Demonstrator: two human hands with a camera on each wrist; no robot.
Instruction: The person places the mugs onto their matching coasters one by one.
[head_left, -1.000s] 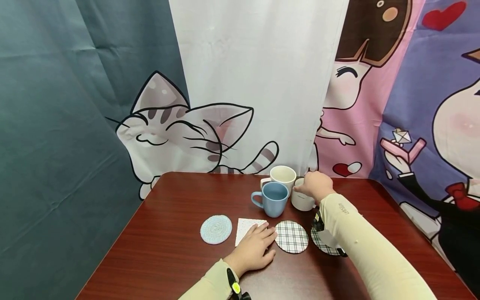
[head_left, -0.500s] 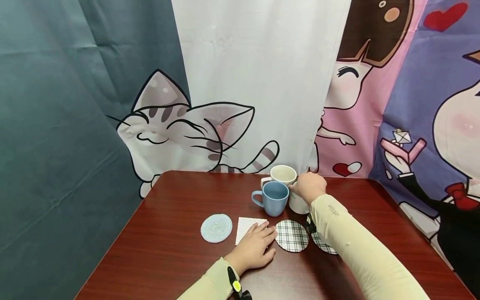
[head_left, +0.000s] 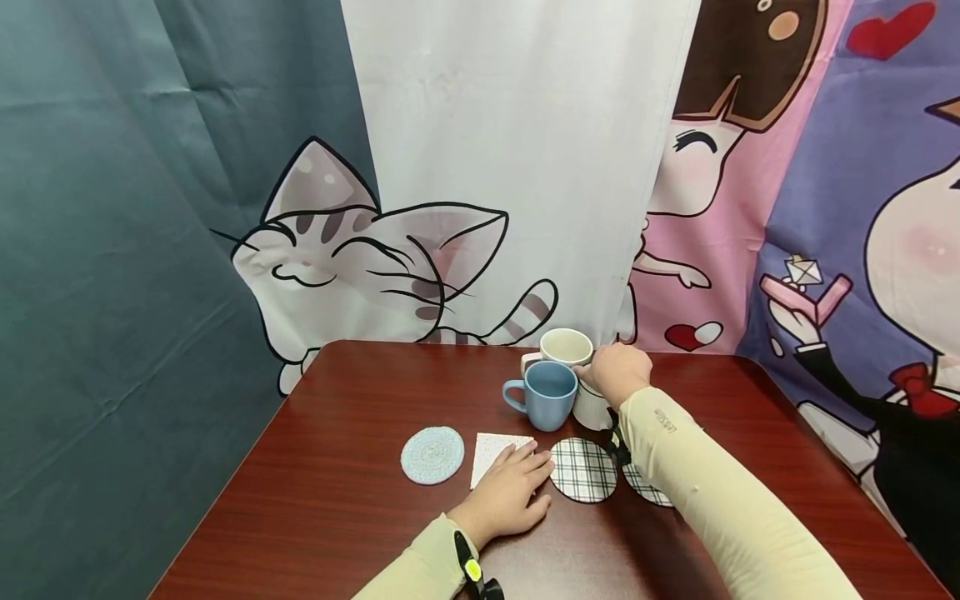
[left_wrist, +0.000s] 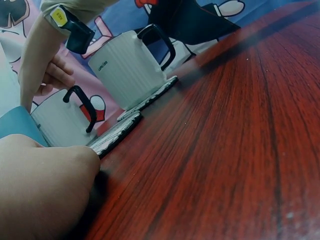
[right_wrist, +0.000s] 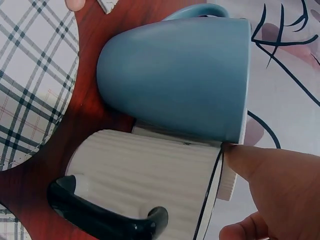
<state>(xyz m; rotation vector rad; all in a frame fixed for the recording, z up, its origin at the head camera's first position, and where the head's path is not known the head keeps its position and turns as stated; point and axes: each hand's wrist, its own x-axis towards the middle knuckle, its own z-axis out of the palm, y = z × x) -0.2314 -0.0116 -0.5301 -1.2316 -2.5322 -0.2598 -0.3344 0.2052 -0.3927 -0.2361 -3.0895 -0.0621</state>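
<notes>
My right hand point(head_left: 618, 373) grips the rim of a white ribbed mug point(head_left: 592, 412) with a black rim and black handle. In the right wrist view the thumb point(right_wrist: 245, 157) lies at that rim, close against the blue mug point(right_wrist: 175, 80); the far fingers are partly out of frame. A cream mug point(head_left: 564, 343) stands just behind the blue one. My left hand point(head_left: 504, 498) rests flat, fingers straight, partly over a white square coaster point(head_left: 491, 454), fingertips at the edge of a plaid round coaster point(head_left: 583, 471).
A pale blue woven coaster point(head_left: 432, 455) lies on the left. A second plaid coaster point(head_left: 647, 486) is partly under my right forearm. In the left wrist view another ribbed mug point(left_wrist: 127, 75) stands on a coaster; the forearm hides it in the head view. A printed curtain hangs behind the table.
My right hand has moved a little left, sliding the ribbed mug left and slightly nearer, up to the blue mug. The left hand has stayed still.
</notes>
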